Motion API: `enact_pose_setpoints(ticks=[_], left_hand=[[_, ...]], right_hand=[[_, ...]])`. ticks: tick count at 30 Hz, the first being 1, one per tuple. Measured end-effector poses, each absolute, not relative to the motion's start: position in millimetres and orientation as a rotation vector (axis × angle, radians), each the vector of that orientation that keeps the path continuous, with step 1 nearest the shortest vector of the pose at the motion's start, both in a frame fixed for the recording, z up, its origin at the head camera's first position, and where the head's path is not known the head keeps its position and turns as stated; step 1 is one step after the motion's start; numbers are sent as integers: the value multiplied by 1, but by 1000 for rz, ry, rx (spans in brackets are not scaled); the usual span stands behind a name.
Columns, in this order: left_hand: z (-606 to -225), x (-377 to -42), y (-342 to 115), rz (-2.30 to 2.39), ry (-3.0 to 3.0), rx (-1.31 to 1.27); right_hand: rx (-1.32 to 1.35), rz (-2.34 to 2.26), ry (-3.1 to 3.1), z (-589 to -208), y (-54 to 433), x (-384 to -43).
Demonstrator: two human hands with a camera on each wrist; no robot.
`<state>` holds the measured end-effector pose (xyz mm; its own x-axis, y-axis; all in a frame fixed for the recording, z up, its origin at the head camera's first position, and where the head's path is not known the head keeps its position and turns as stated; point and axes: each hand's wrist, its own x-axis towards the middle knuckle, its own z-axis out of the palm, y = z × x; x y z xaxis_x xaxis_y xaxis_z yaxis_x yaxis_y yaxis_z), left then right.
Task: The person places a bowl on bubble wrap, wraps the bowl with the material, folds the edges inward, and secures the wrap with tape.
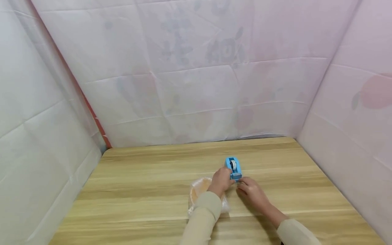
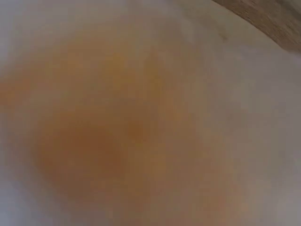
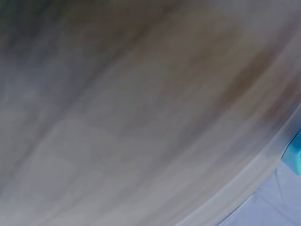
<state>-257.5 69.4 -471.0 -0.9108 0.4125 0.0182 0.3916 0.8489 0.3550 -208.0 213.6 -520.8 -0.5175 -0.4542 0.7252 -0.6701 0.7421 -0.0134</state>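
Note:
A blue tape dispenser (image 1: 238, 166) with a white roll of tape (image 1: 233, 165) stands on the wooden table in the head view. My left hand (image 1: 221, 181) grips its near left side, fingers bent against the body. At its front end, by the cutter, are the fingertips of my right hand (image 1: 252, 194); I cannot tell whether they pinch the tape. Beneath my left forearm lies a bowl-like thing in clear bubble wrap (image 1: 198, 190), orange-tan inside, partly hidden by the sleeve. It fills the left wrist view as a blur. A blue corner of the dispenser (image 3: 294, 157) shows in the right wrist view.
The wood-grain table (image 1: 147, 180) reaches to pale printed sheets (image 1: 190, 102) hung behind it and along both sides. Light sleeves (image 1: 202, 217) cover both forearms. The far table edge runs along the foot of the back sheet.

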Motion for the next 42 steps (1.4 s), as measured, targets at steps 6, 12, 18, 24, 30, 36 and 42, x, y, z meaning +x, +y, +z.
enact_pose_setpoints(ticks=[6, 12, 18, 24, 30, 36, 42], left_hand=[[-479, -258, 74, 489, 3073, 716], [-492, -258, 77, 518, 3223, 750], [-494, -257, 77, 724, 3163, 673], [-496, -257, 77, 884, 3116, 678], [-497, -255, 76, 963, 3085, 701], [-498, -255, 75, 973, 3091, 707], [-498, -254, 75, 961, 3095, 714]], right_hand=[[835, 375, -2181, -523, 211, -209], [843, 378, -2182, -525, 211, -205], [862, 310, -2210, -525, 212, -203], [915, 313, -2245, -524, 214, -202], [979, 298, -2253, -528, 216, -203], [995, 265, -2265, -530, 217, -205], [997, 245, -2270, -529, 217, -205]])
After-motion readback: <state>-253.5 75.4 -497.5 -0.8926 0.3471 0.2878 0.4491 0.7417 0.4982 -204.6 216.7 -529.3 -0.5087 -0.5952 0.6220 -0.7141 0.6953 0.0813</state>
